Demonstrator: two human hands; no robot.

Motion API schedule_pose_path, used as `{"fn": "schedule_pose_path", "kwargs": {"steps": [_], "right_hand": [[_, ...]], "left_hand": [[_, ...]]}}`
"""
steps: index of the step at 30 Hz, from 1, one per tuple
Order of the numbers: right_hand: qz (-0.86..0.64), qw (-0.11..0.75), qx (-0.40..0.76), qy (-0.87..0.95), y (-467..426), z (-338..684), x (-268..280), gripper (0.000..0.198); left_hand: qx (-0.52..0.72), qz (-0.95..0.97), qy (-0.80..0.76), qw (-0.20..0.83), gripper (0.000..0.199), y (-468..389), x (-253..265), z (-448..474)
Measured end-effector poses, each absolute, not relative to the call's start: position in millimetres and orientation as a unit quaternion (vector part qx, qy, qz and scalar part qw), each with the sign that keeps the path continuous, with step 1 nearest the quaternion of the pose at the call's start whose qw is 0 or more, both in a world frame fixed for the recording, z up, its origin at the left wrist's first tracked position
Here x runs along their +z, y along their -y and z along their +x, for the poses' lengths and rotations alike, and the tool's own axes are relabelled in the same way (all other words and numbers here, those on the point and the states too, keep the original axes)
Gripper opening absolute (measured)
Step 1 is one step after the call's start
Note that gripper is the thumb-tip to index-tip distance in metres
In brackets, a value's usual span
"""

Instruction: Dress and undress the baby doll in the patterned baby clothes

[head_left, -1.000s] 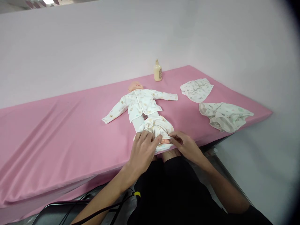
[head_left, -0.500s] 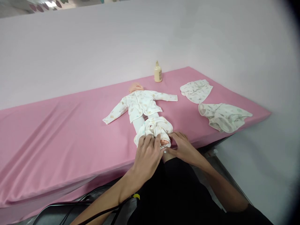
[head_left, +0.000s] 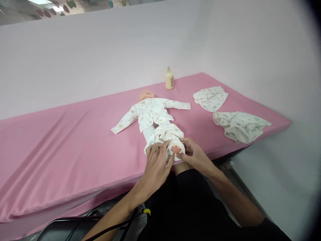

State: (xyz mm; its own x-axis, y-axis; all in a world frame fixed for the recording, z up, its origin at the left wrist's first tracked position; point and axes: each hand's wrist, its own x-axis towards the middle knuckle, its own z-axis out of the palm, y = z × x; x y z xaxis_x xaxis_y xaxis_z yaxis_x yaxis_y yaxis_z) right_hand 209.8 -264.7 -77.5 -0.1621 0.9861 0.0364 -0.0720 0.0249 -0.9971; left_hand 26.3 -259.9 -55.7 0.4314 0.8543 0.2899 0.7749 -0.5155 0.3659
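A baby doll [head_left: 146, 95] lies on its back, dressed in a white printed jacket [head_left: 152, 112]. White printed baby pants [head_left: 167, 132] are bunched around its lower legs, and a bare doll foot [head_left: 176, 149] shows at one leg opening. With fingers curled, my left hand [head_left: 157, 160] presses on the bunched cloth left of that foot. On the other side my right hand [head_left: 194, 154] pinches the opening's edge between thumb and fingers. The doll's other foot is hidden under the cloth and my left hand.
The doll lies on a pink-covered table [head_left: 75, 147]. A pump bottle [head_left: 170, 79] stands behind it near the wall. Two white printed garments lie to the right, one folded cloth [head_left: 212, 98] and one crumpled garment [head_left: 242, 127]. A black cable [head_left: 112, 227] runs by my left forearm.
My right hand has shifted slightly up along the pants opening, and more of the doll's foot shows. The left hand stays on the bunched cloth, with its thumb moved a little.
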Motion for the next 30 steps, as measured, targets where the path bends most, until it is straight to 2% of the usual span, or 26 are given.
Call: {"fn": "schedule_pose_path", "kwargs": {"steps": [6, 10, 14, 17, 21, 24, 26, 30], "right_hand": [[-0.420, 0.502, 0.515, 0.553, 253, 211, -90, 0.041], [-0.429, 0.492, 0.389, 0.650, 237, 219, -99, 0.027], [-0.429, 0.460, 0.299, 0.718, 225, 227, -101, 0.026], [-0.423, 0.412, 0.314, 0.743, 222, 239, -93, 0.030], [-0.391, 0.331, 0.428, 0.744, 215, 268, -74, 0.041], [-0.427, 0.385, 0.445, 0.687, 195, 285, -68, 0.037], [-0.459, 0.409, 0.440, 0.654, 174, 285, -69, 0.036], [-0.409, 0.351, 0.459, 0.706, 136, 266, -76, 0.031]], "left_hand": [[0.227, 0.859, -0.455, 0.059, 0.041, 252, -55, 20], [0.224, 0.878, -0.423, 0.021, 0.036, 241, -51, 14], [0.217, 0.885, -0.411, 0.003, 0.033, 232, -46, 13], [0.226, 0.873, -0.431, 0.037, 0.034, 232, -41, 9], [0.249, 0.853, -0.449, 0.090, 0.039, 236, -39, -18], [0.274, 0.819, -0.488, 0.125, 0.040, 235, -44, -49], [0.269, 0.793, -0.514, 0.186, 0.044, 231, -50, -65], [0.236, 0.748, -0.536, 0.312, 0.045, 219, -58, -72]]}}
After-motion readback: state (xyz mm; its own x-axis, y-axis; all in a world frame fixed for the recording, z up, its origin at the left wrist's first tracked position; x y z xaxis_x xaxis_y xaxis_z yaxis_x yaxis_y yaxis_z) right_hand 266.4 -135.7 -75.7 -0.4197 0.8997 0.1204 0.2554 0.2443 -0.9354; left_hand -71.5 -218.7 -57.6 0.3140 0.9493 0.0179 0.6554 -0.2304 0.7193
